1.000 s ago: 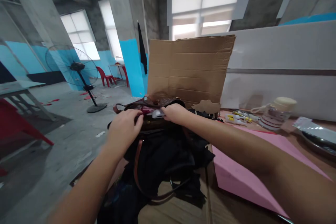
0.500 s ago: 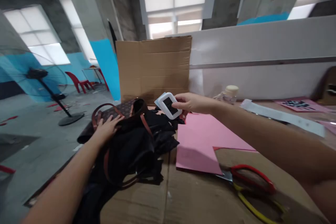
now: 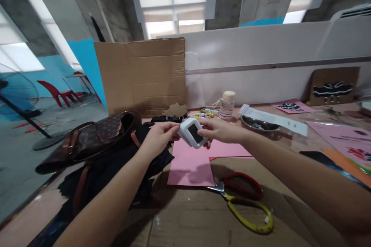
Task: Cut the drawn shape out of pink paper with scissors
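Between my two hands, above the pink sheets [image 3: 189,164], is a small white rounded case [image 3: 188,126] with a dark window on its face. My right hand [image 3: 216,130] grips its right side, thumb across the front. At its left edge, my left hand [image 3: 159,137] is closed in a pinch; the fingertips are partly hidden. A brown patterned handbag [image 3: 107,135] with leather straps lies left of my left hand, beside black cloth [image 3: 110,170]. Scissors [image 3: 223,191] with one red and one yellow handle rest on the cardboard below, blade tips under the pink sheet.
An upright cardboard panel [image 3: 145,77] stands at the back. Behind my right hand are a lidded clear bottle [image 3: 227,106] and a long white strip [image 3: 278,120] across a dark dish. A dark flat object [image 3: 319,158] lies at right. A floor fan [image 3: 26,115] stands left.
My left hand has left the handbag and come over to the white case. The handbag now lies further left and flatter. The view has turned to the right.
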`<state>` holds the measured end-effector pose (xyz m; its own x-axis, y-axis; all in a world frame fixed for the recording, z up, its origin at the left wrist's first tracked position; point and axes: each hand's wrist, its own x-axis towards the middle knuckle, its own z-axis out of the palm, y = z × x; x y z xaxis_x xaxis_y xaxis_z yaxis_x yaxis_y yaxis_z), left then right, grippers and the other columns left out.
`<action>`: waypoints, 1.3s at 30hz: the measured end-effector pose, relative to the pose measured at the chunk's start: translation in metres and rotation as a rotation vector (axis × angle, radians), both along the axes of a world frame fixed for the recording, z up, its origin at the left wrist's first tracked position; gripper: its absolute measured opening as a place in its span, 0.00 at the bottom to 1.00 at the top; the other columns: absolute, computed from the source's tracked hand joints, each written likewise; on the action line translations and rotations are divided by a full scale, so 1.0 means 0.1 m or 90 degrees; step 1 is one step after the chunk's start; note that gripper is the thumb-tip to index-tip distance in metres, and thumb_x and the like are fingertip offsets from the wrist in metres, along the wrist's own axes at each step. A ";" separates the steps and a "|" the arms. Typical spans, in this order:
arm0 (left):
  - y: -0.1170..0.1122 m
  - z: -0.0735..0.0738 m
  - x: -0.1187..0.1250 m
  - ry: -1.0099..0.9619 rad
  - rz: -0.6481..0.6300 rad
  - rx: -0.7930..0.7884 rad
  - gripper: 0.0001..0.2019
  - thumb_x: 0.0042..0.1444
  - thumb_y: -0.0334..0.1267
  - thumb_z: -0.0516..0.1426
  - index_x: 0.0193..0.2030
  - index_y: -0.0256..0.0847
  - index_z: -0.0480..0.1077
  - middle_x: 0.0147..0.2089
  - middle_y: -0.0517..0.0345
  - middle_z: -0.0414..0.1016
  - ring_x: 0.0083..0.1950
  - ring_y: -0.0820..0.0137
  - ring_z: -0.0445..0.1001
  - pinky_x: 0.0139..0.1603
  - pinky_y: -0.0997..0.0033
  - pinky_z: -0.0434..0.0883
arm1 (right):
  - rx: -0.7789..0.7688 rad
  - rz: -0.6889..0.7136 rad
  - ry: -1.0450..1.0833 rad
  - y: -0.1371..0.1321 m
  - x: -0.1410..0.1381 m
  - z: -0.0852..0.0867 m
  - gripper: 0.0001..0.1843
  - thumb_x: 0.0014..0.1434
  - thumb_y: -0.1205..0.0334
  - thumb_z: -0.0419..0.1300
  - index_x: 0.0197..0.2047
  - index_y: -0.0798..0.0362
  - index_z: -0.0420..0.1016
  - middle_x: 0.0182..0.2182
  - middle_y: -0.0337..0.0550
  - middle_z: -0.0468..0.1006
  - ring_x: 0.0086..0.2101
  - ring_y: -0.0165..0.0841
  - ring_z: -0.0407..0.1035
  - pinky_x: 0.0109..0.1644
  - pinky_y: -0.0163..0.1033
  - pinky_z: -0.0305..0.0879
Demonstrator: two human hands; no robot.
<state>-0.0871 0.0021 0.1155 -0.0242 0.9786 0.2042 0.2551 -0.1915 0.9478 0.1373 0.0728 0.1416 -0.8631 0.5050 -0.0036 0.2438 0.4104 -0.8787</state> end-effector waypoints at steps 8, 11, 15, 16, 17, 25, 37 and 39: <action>-1.06 0.25 -1.14 0.349 0.501 0.179 0.13 0.56 0.48 0.61 0.45 0.47 0.77 0.38 0.63 0.83 0.36 0.65 0.79 0.40 0.68 0.75 | 0.137 -0.117 0.016 0.07 -0.11 0.01 0.14 0.69 0.52 0.50 0.45 0.54 0.67 0.32 0.43 0.75 0.26 0.30 0.71 0.25 0.33 0.67; -1.36 0.20 -1.61 0.513 0.577 0.137 0.10 0.58 0.46 0.59 0.43 0.48 0.76 0.39 0.64 0.82 0.38 0.63 0.79 0.42 0.65 0.74 | 0.302 -0.082 -0.130 0.16 -0.34 -0.02 0.13 0.66 0.53 0.54 0.42 0.53 0.70 0.32 0.45 0.77 0.27 0.32 0.71 0.27 0.33 0.64; -1.50 -0.08 -2.01 0.604 0.532 0.171 0.11 0.61 0.46 0.55 0.45 0.46 0.74 0.44 0.57 0.81 0.43 0.60 0.79 0.48 0.63 0.74 | 0.294 0.060 -0.371 0.30 -0.52 -0.28 0.14 0.65 0.51 0.55 0.41 0.52 0.75 0.32 0.45 0.81 0.27 0.34 0.73 0.28 0.35 0.62; -1.52 -0.14 -2.09 0.610 0.522 0.189 0.12 0.61 0.46 0.55 0.45 0.45 0.74 0.45 0.55 0.81 0.45 0.60 0.79 0.49 0.63 0.73 | 0.293 0.080 -0.397 0.34 -0.55 -0.32 0.14 0.63 0.51 0.58 0.41 0.52 0.77 0.33 0.46 0.81 0.28 0.35 0.74 0.29 0.35 0.63; -1.54 -0.19 -2.16 0.614 0.514 0.205 0.12 0.62 0.46 0.54 0.45 0.45 0.74 0.46 0.54 0.81 0.47 0.60 0.79 0.51 0.63 0.73 | 0.296 0.090 -0.416 0.38 -0.59 -0.33 0.14 0.61 0.50 0.60 0.41 0.52 0.78 0.33 0.47 0.82 0.29 0.37 0.74 0.30 0.36 0.63; -1.54 -0.34 -2.55 0.539 0.477 0.225 0.13 0.65 0.43 0.53 0.46 0.44 0.76 0.47 0.54 0.82 0.50 0.61 0.79 0.54 0.63 0.73 | 0.766 0.030 -0.170 -0.02 -2.34 0.27 0.15 0.70 0.57 0.50 0.53 0.50 0.74 0.48 0.48 0.81 0.45 0.39 0.75 0.44 0.38 0.64; -1.66 -0.54 -2.50 0.476 0.458 0.147 0.14 0.65 0.42 0.54 0.51 0.47 0.79 0.51 0.59 0.83 0.51 0.62 0.81 0.56 0.65 0.74 | 0.818 0.026 -0.289 -0.07 -3.87 0.03 0.13 0.64 0.66 0.58 0.49 0.60 0.78 0.46 0.63 0.82 0.47 0.49 0.77 0.53 0.47 0.66; -1.60 -0.54 -2.46 0.499 0.422 0.172 0.15 0.67 0.41 0.52 0.53 0.47 0.77 0.54 0.60 0.81 0.54 0.64 0.80 0.58 0.65 0.74 | 0.808 -0.029 -0.256 -0.01 -3.85 0.27 0.17 0.68 0.61 0.53 0.52 0.60 0.77 0.46 0.64 0.81 0.46 0.50 0.77 0.49 0.46 0.68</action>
<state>-0.3332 -0.1578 0.0610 -0.3040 0.7376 0.6029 0.9070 0.0305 0.4200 -0.2478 0.0719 0.1685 -0.8955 0.3755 0.2388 0.4293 0.8705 0.2409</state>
